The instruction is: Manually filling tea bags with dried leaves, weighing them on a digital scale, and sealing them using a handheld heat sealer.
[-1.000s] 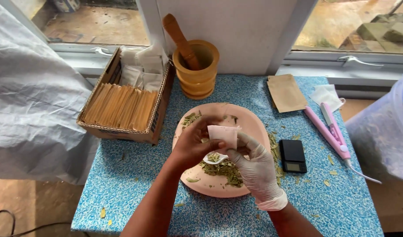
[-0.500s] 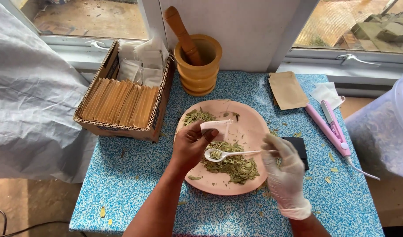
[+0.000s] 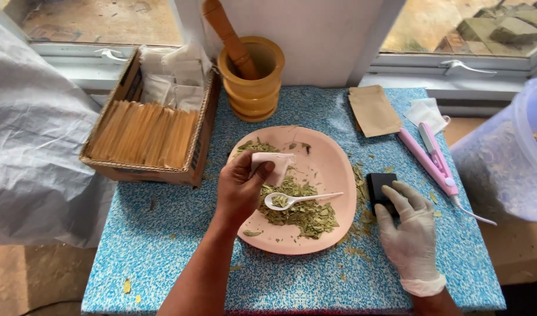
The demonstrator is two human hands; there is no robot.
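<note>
The white spoon (image 3: 298, 199) has been laid on the pink plate (image 3: 333, 164). The gloved right hand (image 3: 410, 231), fingers spread, now touches the black scale (image 3: 378, 186); the left hand (image 3: 240, 186) pinches a small white bag (image 3: 272, 164).

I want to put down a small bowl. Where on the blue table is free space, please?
The table is bare at the front left, below the cardboard box and left of the pink plate. The front edge between both forearms is also free. It is crowded on the right, around the black device, pink tool and brown pouch.
</note>
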